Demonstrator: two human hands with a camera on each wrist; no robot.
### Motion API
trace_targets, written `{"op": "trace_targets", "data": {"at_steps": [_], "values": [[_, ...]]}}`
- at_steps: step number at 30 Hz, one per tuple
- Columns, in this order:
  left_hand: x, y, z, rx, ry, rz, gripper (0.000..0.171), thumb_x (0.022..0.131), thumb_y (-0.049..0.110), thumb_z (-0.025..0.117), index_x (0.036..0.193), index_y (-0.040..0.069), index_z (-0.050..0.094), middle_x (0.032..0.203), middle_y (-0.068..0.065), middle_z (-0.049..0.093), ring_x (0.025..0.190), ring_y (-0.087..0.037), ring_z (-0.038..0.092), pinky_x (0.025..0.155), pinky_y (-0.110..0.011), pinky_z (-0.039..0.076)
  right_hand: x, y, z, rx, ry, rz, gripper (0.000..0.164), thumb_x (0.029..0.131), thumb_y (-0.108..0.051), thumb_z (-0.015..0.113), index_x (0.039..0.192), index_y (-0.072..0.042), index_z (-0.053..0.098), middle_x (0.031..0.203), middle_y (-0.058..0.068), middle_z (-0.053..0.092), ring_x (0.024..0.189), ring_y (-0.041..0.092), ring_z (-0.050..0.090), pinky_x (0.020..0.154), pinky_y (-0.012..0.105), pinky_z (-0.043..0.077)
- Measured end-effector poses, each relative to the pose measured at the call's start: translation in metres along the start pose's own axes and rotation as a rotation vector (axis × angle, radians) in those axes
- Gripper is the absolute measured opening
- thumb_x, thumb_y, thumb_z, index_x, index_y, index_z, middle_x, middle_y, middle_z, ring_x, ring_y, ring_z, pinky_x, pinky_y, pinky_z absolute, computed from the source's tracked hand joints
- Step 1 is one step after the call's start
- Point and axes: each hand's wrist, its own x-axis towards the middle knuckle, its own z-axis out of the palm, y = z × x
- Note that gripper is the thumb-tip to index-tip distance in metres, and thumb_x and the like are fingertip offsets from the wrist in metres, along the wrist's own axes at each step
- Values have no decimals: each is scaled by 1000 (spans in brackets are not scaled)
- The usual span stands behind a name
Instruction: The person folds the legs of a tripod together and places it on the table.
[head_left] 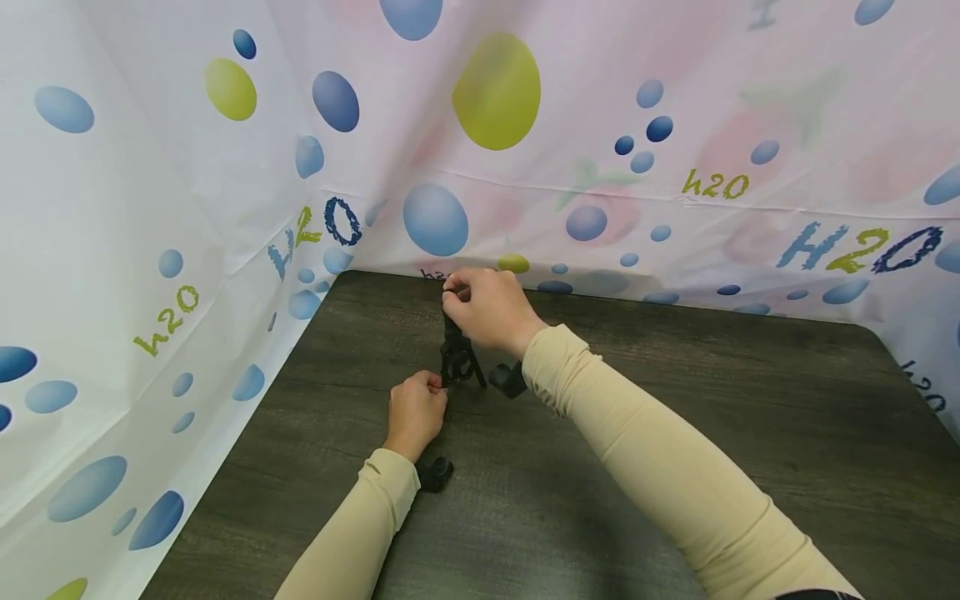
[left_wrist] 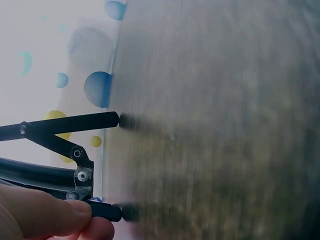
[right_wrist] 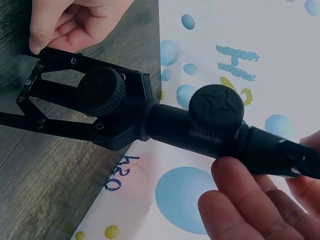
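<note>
A small black tripod (head_left: 456,354) stands on the dark table with its legs spread. My right hand (head_left: 491,308) holds it at the top, and in the right wrist view the fingers (right_wrist: 235,180) lie round the upper column. Two round knobs show there, the upper knob (right_wrist: 216,111) marked with a star. Low down, my left hand (head_left: 416,412) pinches one leg between thumb and finger. The left wrist view shows that thumb (left_wrist: 50,215) just above the leg's foot, while another leg (left_wrist: 75,122) slants out to its rubber tip beside it.
The dark wood-grain table (head_left: 675,417) reaches back to a white curtain (head_left: 600,67) printed with coloured dots, which also runs along the left side. A black wrist camera (head_left: 510,379) sits under the right wrist, and another wrist camera (head_left: 435,473) beside the left.
</note>
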Motion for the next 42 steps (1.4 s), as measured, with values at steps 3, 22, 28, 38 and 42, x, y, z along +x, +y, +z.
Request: {"op": "trace_targets", "data": {"at_steps": [3,22,28,38,42], "values": [[0,0,0,-5,4,-4,3,88,3,73,88,1,71,80,-7,70,75,-27,67,71,-45,54,0,-1,0,-2,-1,1,26,103,-20,52,118,-10,70,113,6,72,100,18,70,82,36,55],[1,6,-5,5,30,24,7,90,6,72,92,0,70,83,-10,71,75,-27,68,68,-44,56,-1,-3,2,-8,1,-13,27,103,-20,51,119,-8,69,111,7,72,99,20,70,84,37,54],[-1,8,-6,16,62,97,13,93,12,72,93,-1,71,83,-10,72,71,-24,69,65,-42,57,-3,-2,1,-2,-18,0,28,104,-22,51,122,-9,68,112,7,72,99,20,69,84,37,54],[-1,6,-5,10,67,114,12,92,10,72,91,-1,71,81,-10,72,71,-23,69,63,-39,57,-7,7,3,47,-62,7,40,106,-33,50,135,-8,59,121,8,68,106,23,65,92,41,51],[-1,6,-6,5,75,116,11,92,10,73,91,-1,71,81,-9,72,71,-22,70,63,-38,57,-14,19,5,98,-45,30,51,107,-46,44,140,-10,56,121,8,66,106,25,64,92,44,49]]}}
